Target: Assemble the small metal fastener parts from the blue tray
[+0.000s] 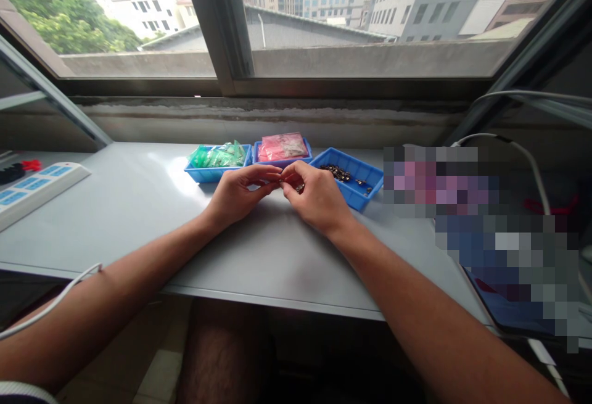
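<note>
Above the middle of the table, my left hand (238, 191) and my right hand (319, 197) meet at their fingertips. Both are closed in a pinch; whatever lies between the tips is too small to name. A small shiny metal part (300, 189) shows under the curled fingers of my right hand. Just beyond that hand stands a blue bin with small dark metal parts (337, 173) inside, a few lying apart from the pile. Behind my left hand is a blue bin (210, 174) of green plastic packets (219, 155). Pink packets (282, 146) fill the middle bin.
A white power strip (41, 188) lies at the left of the grey table (139, 219), near a red and black item. A blurred-out area covers the right side, with a white cable (531, 157) curving past it. A window ledge borders the back.
</note>
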Demonstrator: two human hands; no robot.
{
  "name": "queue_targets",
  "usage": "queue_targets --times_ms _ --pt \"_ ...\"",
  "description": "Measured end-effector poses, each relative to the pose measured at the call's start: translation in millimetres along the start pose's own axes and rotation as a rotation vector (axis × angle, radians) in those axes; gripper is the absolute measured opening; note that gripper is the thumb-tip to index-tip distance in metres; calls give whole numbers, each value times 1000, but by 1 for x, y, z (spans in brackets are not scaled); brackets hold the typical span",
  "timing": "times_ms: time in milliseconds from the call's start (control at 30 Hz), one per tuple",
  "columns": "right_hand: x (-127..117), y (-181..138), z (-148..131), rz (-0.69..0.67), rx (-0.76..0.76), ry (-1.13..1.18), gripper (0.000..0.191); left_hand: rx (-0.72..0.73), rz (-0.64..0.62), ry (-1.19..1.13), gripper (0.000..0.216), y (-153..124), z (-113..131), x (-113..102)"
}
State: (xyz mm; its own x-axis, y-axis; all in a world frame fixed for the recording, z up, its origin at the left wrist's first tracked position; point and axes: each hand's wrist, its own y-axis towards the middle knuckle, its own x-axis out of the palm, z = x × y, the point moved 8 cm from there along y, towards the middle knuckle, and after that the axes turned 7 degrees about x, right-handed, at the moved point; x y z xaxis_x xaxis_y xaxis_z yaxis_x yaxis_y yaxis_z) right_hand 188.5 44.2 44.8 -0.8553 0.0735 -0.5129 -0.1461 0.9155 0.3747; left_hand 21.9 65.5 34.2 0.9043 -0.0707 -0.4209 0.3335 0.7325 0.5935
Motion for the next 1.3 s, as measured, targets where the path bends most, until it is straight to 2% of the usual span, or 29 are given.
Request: queue_targets --times_ms 100,200,367,500,600,667,800,933,1100,1167,1300 --pt "1 0 0 -14 8 13 17 8 1 3 43 0 -1 -2" --pt "-3 1 -6 18 -58 -44 23 53 -33 89 40 2 2 -1" --pt "-25 0 -18 192 -183 -311 28 208 -246 189 30 2 8 16" --pt "-50 1 -12 369 -136 -509 30 177 -355 195 30 -3 0 27" --pt "-63 1 -4 459 -99 -565 29 157 -361 177 26 -4 -2 27" --pt "-67 2 2 472 -71 -578 26 157 -346 178 25 -3 -2 26" --pt "-58 5 3 374 -63 -566 23 179 -361 205 34 -4 2 25" --pt "-31 3 -13 164 -170 -531 25 239 -466 205 43 -8 11 32" --pt "-3 -1 -12 -42 -132 -561 22 313 -611 255 31 -11 19 45" --pt "3 -2 -7 -106 -108 -571 24 330 -589 264 31 -10 19 44" --pt "9 -3 1 -165 -88 -548 30 330 -459 277 30 -7 15 35"
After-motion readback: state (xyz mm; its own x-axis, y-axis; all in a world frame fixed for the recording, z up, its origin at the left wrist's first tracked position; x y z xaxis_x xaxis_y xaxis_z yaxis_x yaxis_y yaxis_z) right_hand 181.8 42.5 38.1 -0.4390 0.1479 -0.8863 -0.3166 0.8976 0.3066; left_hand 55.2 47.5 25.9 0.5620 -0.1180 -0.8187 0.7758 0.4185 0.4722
